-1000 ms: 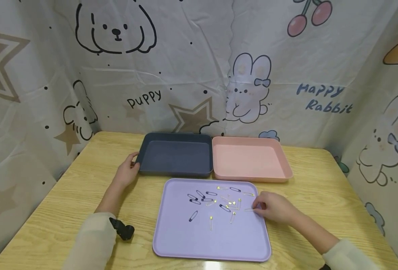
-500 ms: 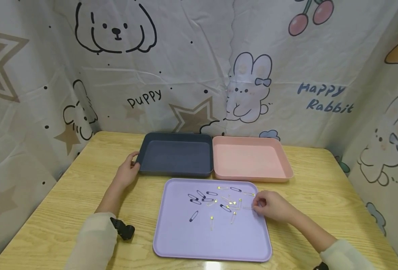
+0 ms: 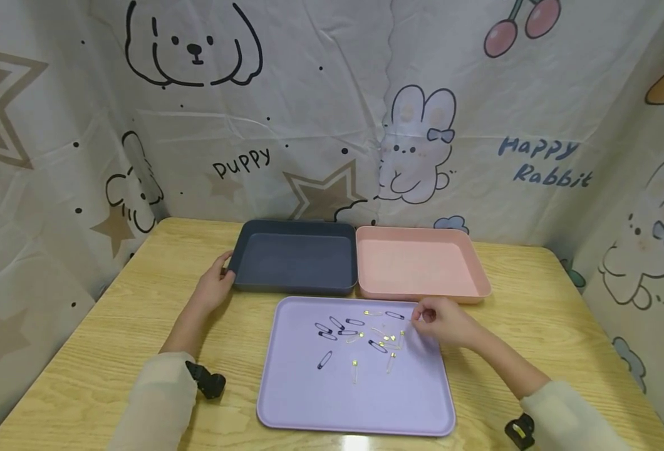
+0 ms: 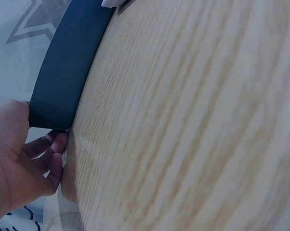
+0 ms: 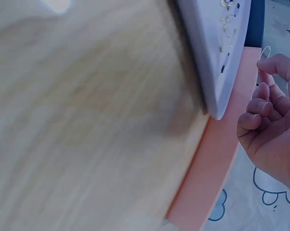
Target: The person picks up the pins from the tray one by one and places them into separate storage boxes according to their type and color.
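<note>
My right hand is over the right side of the lilac tray. Thumb and index finger pinch a thin pale safety pin, its loop standing out past the fingertips in the right wrist view. Scattered on the tray's upper half are several black safety pins and several gold ones. At the far left, my left hand holds the left side of the dark blue tray. In the left wrist view its thumb is at the rim and the other fingers are curled near the bottom corner.
A pink tray stands against the right side of the dark blue one, both behind the lilac tray. All rest on a wooden table. Behind them hangs a printed curtain with cartoon animals.
My right hand has moved up and slightly left, away from the lilac tray's right edge, bringing the pinched safety pin along. It now covers the upper right gold pin. The left hand stays put.
</note>
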Tool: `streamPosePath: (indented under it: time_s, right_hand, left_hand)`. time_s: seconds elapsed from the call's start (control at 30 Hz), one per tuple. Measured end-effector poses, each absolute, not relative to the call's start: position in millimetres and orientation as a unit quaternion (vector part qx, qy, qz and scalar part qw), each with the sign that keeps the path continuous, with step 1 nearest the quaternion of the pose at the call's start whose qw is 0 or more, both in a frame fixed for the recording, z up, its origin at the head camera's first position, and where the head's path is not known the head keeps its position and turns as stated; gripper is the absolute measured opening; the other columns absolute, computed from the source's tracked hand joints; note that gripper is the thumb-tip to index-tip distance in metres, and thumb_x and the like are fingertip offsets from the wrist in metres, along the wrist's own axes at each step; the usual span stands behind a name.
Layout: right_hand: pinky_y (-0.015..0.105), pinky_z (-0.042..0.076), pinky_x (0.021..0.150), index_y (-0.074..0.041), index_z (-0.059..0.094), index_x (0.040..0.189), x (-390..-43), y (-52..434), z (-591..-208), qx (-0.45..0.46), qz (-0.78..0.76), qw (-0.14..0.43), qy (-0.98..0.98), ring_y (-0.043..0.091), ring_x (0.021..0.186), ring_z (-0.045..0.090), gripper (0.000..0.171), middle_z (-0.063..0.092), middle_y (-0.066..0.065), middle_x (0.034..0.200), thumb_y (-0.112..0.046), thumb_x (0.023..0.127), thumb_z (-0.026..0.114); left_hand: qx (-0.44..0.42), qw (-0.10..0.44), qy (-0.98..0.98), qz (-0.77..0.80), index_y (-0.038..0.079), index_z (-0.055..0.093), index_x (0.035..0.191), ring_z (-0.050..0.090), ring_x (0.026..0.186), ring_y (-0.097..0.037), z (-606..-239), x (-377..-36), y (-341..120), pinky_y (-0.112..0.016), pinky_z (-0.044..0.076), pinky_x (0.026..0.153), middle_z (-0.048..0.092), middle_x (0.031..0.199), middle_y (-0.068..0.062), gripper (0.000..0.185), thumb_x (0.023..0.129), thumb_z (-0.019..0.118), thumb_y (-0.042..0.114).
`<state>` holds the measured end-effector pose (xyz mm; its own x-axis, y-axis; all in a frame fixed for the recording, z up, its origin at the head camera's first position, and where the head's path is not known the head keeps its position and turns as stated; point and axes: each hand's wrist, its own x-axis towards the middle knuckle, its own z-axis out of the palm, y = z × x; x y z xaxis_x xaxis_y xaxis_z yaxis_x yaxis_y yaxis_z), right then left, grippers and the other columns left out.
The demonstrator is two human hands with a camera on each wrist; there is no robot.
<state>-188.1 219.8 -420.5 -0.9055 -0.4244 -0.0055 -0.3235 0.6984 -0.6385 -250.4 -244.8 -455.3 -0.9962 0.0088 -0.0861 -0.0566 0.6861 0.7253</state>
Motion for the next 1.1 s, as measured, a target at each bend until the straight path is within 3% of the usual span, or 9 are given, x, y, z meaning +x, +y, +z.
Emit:
streamPosePath:
  time_s: [0.5, 0.83, 1.1]
  right_hand:
    - [0.023, 0.035, 0.057, -0.011, 0.063, 0.079, -226, 183, -396, -0.217, -0.336, 0.057, 0.915, 0.011, 0.065, 0.044, 0.004, 0.046, -0.003, 0.067, -0.014, 0.080, 0.064]
    - [0.026, 0.036, 0.061, -0.012, 0.064, 0.080, -250, 148, -386, -0.200, -0.342, 0.073, 0.915, 0.014, 0.068, 0.045, 0.004, 0.047, -0.001, 0.069, -0.016, 0.082, 0.063]
    - [0.024, 0.036, 0.060, -0.008, 0.065, 0.082, -267, 123, -384, -0.229, -0.365, 0.063, 0.900, 0.013, 0.065, 0.044, 0.005, 0.046, -0.002, 0.068, -0.013, 0.082, 0.065]
  left_hand:
    - [-0.008, 0.038, 0.917, 0.396, 0.009, 0.016, 0.151, 0.049, 0.109, -0.035, -455, -254, -245, -0.045, 0.041, 0.086, 0.047, 0.127, -0.027, 0.055, 0.098, 0.030, 0.017]
    - [-0.009, 0.041, 0.917, 0.396, 0.010, 0.016, 0.151, 0.048, 0.112, -0.036, -456, -254, -245, -0.048, 0.040, 0.091, 0.045, 0.130, -0.028, 0.056, 0.098, 0.031, 0.018]
    - [-0.007, 0.035, 0.919, 0.392, 0.009, 0.017, 0.150, 0.049, 0.104, -0.033, -456, -253, -247, -0.044, 0.040, 0.086, 0.049, 0.122, -0.027, 0.056, 0.097, 0.032, 0.016]
